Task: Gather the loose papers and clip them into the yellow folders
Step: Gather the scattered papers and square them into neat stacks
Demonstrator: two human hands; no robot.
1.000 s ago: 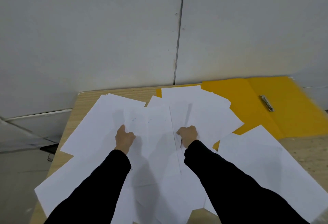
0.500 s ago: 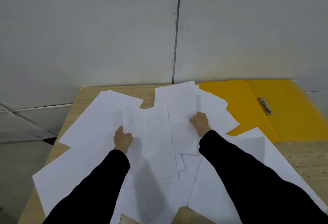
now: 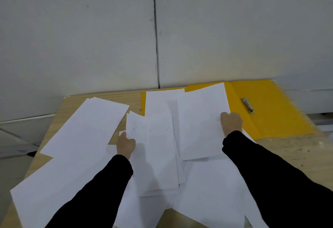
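Observation:
Several loose white papers cover the wooden table (image 3: 75, 101). My left hand (image 3: 125, 144) grips the left edge of a small stack of sheets (image 3: 156, 148) in the middle. My right hand (image 3: 231, 123) grips the right edge of another white sheet (image 3: 200, 121), which it holds over the left part of an open yellow folder (image 3: 273, 116). The folder lies flat at the back right against the wall, with a metal clip (image 3: 248, 105) on its inside. More sheets (image 3: 84, 125) lie to the left and near the front edge.
A grey panelled wall (image 3: 162, 29) rises right behind the table. The table's left edge (image 3: 45, 146) drops off to a grey floor. Bare wood shows at the right (image 3: 297, 152), in front of the folder.
My right hand has moved right and away from me with a sheet, up to the yellow folder. My left hand has kept its hold on the middle stack.

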